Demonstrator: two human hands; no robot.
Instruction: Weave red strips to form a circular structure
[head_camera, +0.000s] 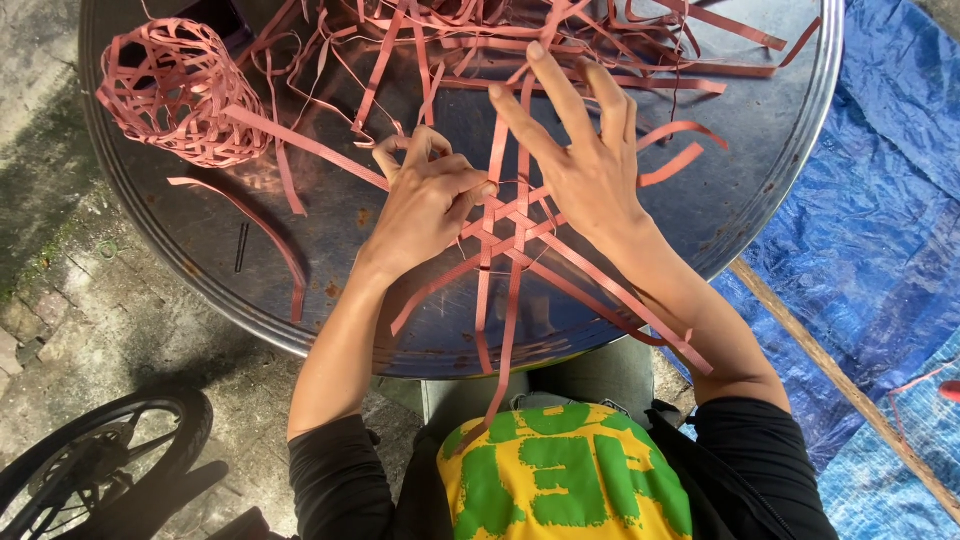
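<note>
Outdoors, a round metal tabletop sits over paving, with a blue tarp off beyond the right hand. The left hand is curled, fingertips pinching a pink strip at the edge of the woven star. The right hand lies flat, fingers spread, pressing the weave down just beside the left. A finished openwork basket rests well out past the left hand. If the flat palm lifts, the loose crossings would likely spring apart.
</note>
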